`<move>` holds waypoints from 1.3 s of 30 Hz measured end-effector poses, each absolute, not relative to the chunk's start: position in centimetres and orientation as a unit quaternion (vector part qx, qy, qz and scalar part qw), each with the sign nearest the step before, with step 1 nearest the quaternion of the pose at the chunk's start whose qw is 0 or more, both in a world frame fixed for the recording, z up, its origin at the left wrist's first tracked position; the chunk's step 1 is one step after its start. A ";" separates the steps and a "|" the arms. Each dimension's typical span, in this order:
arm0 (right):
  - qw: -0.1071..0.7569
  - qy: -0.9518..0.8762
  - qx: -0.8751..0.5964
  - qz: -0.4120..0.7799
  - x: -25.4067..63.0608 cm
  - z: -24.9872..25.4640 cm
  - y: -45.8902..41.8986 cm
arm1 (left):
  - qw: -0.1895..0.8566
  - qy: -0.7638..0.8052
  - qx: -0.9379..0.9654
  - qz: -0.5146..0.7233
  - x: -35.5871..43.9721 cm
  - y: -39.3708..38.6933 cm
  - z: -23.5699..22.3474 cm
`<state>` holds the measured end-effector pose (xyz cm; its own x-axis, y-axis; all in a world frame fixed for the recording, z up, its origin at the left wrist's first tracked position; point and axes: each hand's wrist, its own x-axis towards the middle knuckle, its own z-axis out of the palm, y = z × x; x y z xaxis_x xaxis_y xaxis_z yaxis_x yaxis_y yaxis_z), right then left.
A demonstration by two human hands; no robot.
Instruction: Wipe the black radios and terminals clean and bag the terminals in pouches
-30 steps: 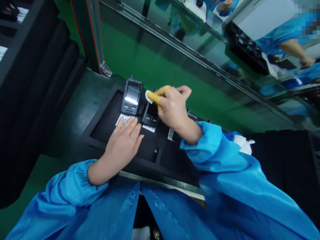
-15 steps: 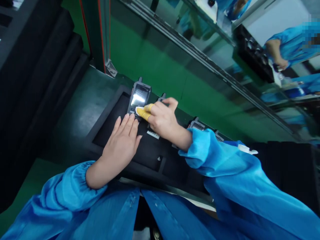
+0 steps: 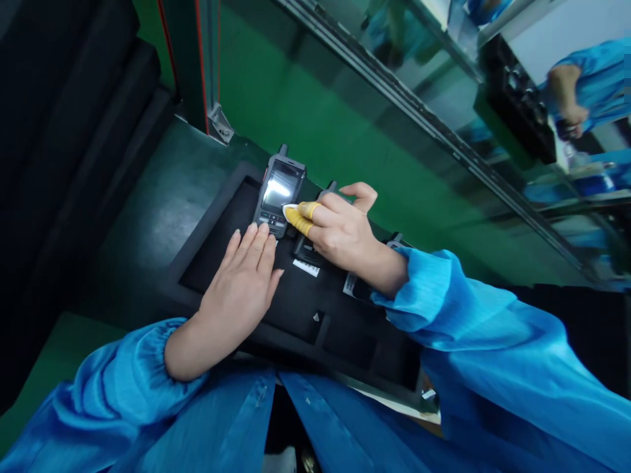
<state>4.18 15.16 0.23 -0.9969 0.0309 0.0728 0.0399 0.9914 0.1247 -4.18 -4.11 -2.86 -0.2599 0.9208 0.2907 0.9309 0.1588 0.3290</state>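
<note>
A black handset (image 3: 277, 194) with a lit screen lies at the far left of a black foam tray (image 3: 211, 223). My right hand (image 3: 340, 230), with yellow finger cots on two fingers, pinches a small white cloth (image 3: 288, 211) against the handset's lower right edge. My left hand (image 3: 244, 272) lies flat and open on the tray, fingertips touching the handset's bottom end. A second handset (image 3: 308, 246) sits beside the first, mostly hidden under my right hand. A third handset (image 3: 394, 242) peeks out behind my right wrist.
White labels (image 3: 306, 267) lie on the tray below the handsets. The tray rests on a green bench (image 3: 148, 217). Stacked black foam trays (image 3: 73, 131) rise at the left. A metal rail (image 3: 419, 118) runs behind, with another person's blue sleeve (image 3: 596, 79) beyond it.
My right hand brought the cloth from above the second handset down to the first handset's lower part, then shifted slightly right along it. My left hand stayed flat below the handset.
</note>
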 end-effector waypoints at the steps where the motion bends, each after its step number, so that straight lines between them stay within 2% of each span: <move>1: 0.022 -0.998 -0.017 -0.061 3.8 0.4 15.1 | 0.009 -0.761 -0.609 -0.224 -4.2 -4.1 -2.9; 5: -0.021 -0.997 0.000 -0.078 3.3 1.0 15.1 | -0.003 -0.768 -0.602 -0.220 -4.2 -4.2 -2.8; 13: -0.007 -0.997 0.016 -0.080 3.1 1.3 15.0 | 0.004 -0.766 -0.606 -0.215 -4.1 -4.1 -2.8; 20: 0.001 -0.999 0.008 -0.052 3.8 1.0 15.8 | -0.036 -0.769 -0.596 -0.228 -4.1 -4.2 -3.0; 26: -0.065 -0.998 -0.022 0.000 2.1 1.4 14.7 | -0.053 -0.776 -0.586 -0.227 -4.2 -4.1 -2.8; 32: -0.004 -0.997 -0.058 -0.047 2.8 1.3 15.9 | -0.052 -0.770 -0.596 -0.222 -4.1 -4.0 -2.6; 36: 0.011 -1.000 -0.020 -0.006 3.2 0.7 15.9 | -0.046 -0.773 -0.592 -0.223 -4.1 -4.0 -2.7; 39: 0.023 -0.999 -0.045 -0.017 2.4 0.7 16.0 | -0.034 -0.769 -0.598 -0.222 -4.2 -4.0 -2.7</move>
